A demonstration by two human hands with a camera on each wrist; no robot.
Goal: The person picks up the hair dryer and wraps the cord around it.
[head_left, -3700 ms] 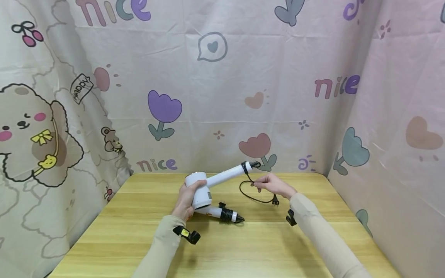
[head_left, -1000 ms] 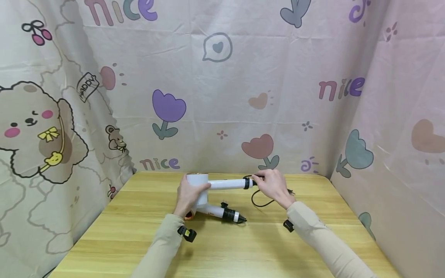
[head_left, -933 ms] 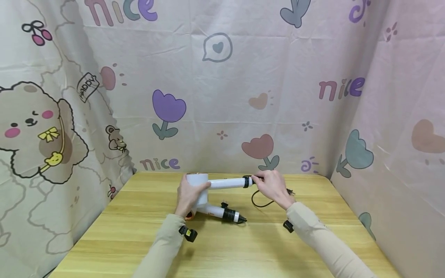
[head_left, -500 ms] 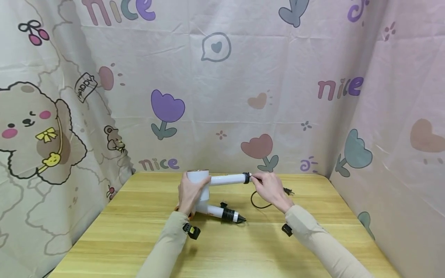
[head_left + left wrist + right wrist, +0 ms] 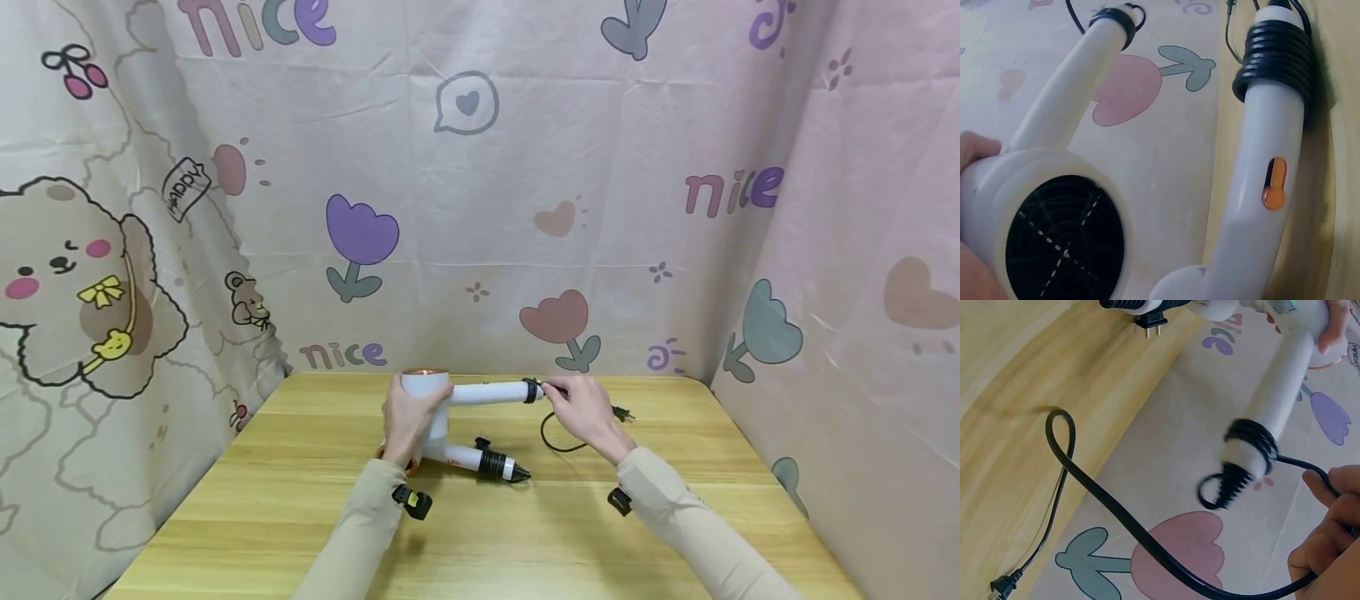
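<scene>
A white hair dryer is held above the table by my left hand, which grips it round the barrel, thumb near the handle. Its dark round grille shows in the left wrist view. The handle points right and carries a few turns of black power cord near its end. My right hand holds that cord just past the handle tip; the fingers curl round it in the right wrist view. From there the cord loops down to its two-pin plug. Part of the barrel is hidden by my left hand.
A second white hair dryer lies on the wooden table below the first, its cord coiled tightly round the handle and its plug sticking up. A patterned curtain surrounds the table's back and sides.
The handle has come down from a steep slant to nearly level. My right hand has shifted round the handle's end with the cord, and more turns of cord lie on the handle.
</scene>
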